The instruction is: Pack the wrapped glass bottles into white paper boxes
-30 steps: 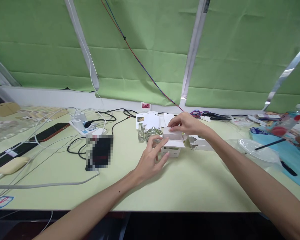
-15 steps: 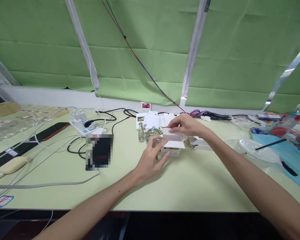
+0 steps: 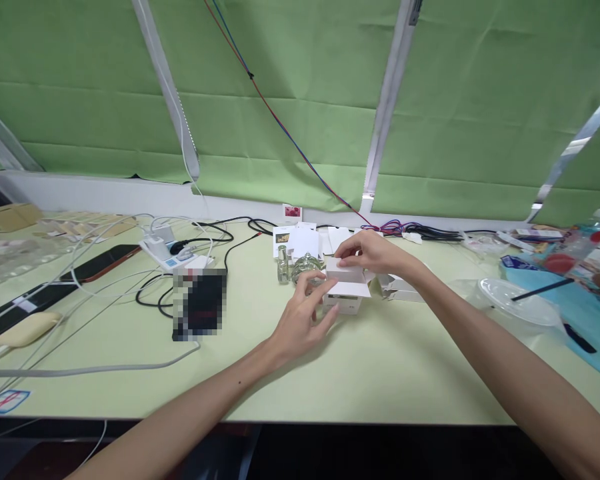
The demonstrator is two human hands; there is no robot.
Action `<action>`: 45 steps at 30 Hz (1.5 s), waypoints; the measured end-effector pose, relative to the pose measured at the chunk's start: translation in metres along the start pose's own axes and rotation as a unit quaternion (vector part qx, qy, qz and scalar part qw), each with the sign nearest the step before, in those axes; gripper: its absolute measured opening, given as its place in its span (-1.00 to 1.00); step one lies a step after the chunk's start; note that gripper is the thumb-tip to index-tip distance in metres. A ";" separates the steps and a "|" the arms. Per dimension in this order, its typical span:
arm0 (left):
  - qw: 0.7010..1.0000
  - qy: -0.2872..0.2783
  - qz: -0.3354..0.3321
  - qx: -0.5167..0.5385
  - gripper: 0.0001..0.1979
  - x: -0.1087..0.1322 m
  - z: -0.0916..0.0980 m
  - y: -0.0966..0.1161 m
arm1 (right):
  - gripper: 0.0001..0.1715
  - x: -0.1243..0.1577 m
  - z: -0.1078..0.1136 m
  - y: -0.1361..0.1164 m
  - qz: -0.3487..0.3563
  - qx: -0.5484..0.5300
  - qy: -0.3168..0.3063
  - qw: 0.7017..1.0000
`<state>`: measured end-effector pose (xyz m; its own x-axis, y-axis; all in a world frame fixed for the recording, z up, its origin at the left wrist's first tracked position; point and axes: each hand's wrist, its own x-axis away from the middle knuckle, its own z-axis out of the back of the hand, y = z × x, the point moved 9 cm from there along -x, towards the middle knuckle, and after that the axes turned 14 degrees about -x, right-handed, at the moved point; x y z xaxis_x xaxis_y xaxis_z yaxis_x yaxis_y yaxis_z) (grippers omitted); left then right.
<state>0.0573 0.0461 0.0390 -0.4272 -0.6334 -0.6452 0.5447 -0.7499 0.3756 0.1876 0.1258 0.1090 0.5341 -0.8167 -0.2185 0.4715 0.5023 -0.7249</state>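
A small white cardboard box (image 3: pixel 349 306) stands on the table with its front flap (image 3: pixel 353 289) folded out towards me. My left hand (image 3: pixel 303 310) is at the box's left side, its bent fingers against the flap and edge. My right hand (image 3: pixel 373 255) reaches in from above, fingers pinched on a white cardboard piece (image 3: pixel 343 271) at the box's opening; whether that piece is an insert or a rear flap I cannot tell. Left of the box are a round glass bottle (image 3: pixel 306 265) and a slim glass bottle (image 3: pixel 283 265). An open white carton (image 3: pixel 404 289) lies to the right.
White cards (image 3: pixel 304 243) lie behind the bottles. A power strip (image 3: pixel 176 261), cables and a blurred-out dark object (image 3: pixel 200 303) are on the left. A clear lidded container (image 3: pixel 510 301) and a blue sheet (image 3: pixel 593 343) are on the right. The table's front edge is near me.
The white piece under my right hand sits very slightly lower in the box. Otherwise both hands and the box have barely moved.
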 end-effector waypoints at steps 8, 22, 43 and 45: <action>1.000 0.001 -0.003 -0.004 -0.58 0.001 0.001 -0.001 | -0.75 0.003 -0.003 -0.001 -0.012 -0.020 -0.003 1.000; 1.000 -0.005 0.001 -0.012 -0.54 0.000 -0.002 -0.002 | -0.58 0.012 -0.004 0.014 -0.027 0.006 0.019 0.999; 1.000 0.009 -0.001 -0.028 -0.53 -0.003 -0.007 0.000 | -0.56 0.050 0.016 0.045 0.004 -0.195 0.238 0.951; 0.999 0.018 -0.005 -0.029 -0.54 -0.004 -0.006 0.002 | -0.58 0.056 0.017 0.051 0.016 -0.205 0.278 0.938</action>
<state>0.0645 0.0479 0.0383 -0.4067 -0.6177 -0.6731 0.5824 -0.7430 0.3299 0.2534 0.1107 0.0707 0.0414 -0.8820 -0.4694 0.0914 0.4711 -0.8773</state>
